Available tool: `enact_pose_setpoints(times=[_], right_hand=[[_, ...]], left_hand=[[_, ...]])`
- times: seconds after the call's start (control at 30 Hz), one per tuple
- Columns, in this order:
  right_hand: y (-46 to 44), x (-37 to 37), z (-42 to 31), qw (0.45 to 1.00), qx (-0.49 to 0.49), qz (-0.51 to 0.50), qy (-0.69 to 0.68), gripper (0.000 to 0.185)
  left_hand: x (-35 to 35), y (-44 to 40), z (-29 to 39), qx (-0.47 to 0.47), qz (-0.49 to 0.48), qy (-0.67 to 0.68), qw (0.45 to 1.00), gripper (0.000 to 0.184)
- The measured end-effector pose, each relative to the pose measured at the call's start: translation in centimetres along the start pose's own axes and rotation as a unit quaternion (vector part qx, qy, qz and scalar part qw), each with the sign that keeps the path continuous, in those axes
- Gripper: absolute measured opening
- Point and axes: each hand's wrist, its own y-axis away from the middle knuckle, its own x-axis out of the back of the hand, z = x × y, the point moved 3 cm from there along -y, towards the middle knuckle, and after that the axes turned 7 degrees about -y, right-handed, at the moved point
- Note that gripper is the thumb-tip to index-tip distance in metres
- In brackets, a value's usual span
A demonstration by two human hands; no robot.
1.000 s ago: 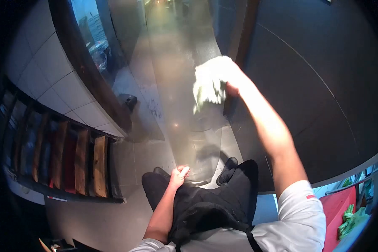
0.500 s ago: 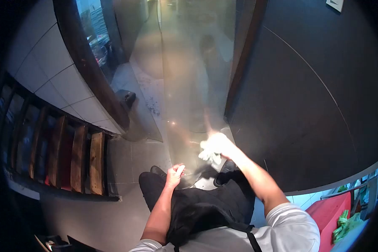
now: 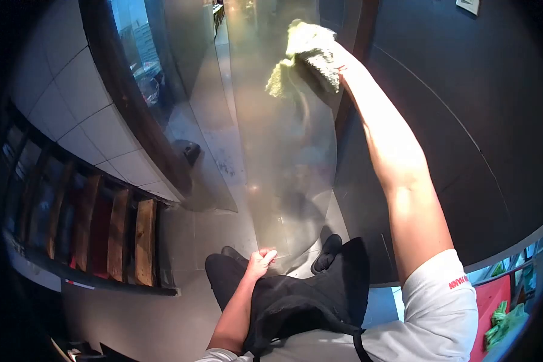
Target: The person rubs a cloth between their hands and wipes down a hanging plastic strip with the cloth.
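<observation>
A clear, hazy plastic curtain strip [image 3: 277, 163] hangs in the doorway in front of me. My left hand [image 3: 262, 263] is closed at the strip's lower left edge, just above my knees, and appears to pinch it with the thumb on top. High up on the right, my right hand [image 3: 342, 59] is closed around a pale yellow-green cloth [image 3: 311, 43]. Part of the cloth dangles loose to the left, against or close to the strip. My right arm is stretched far out; its fingers are mostly hidden by the cloth and glare.
Wooden slatted steps [image 3: 145, 241] stand at the left beside a white tiled wall [image 3: 102, 130]. A dark wall panel [image 3: 452, 151] fills the right side. At lower right are a red surface [image 3: 493, 301] and a green plastic bag [image 3: 505, 323].
My right hand has swung up and away with the cloth, from low near my knees to high on the strip. My left hand stays closed in nearly the same place.
</observation>
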Motion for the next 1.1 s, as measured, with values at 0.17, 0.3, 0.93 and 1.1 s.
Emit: enact_pose_setpoints(times=[0.17,0.3,0.93,1.1], right_hand=[[2.5,13.0,-1.6,0.619,0.258,0.002,0.742,0.011],[9.4,33.7,-1.9,0.469,0.18,0.142,0.853,0.008],[19.1,45.4,-8.9,0.585,0.383,0.193,0.689,0.031],[18.6,44.2,-7.0,0.577,0.356,0.171,0.714,0.03]], left_hand=[[0.3,0.5,2.6,-0.02,0.066,-0.017,0.997,0.03],[2.2,-1.3,0.0,-0.069,0.141,-0.038,0.987,0.033],[10.2,5.4,0.4,-0.015,0.273,0.366,0.89,0.019],[15.3,9.7,-0.9,-0.101,0.341,0.325,0.876,0.021]])
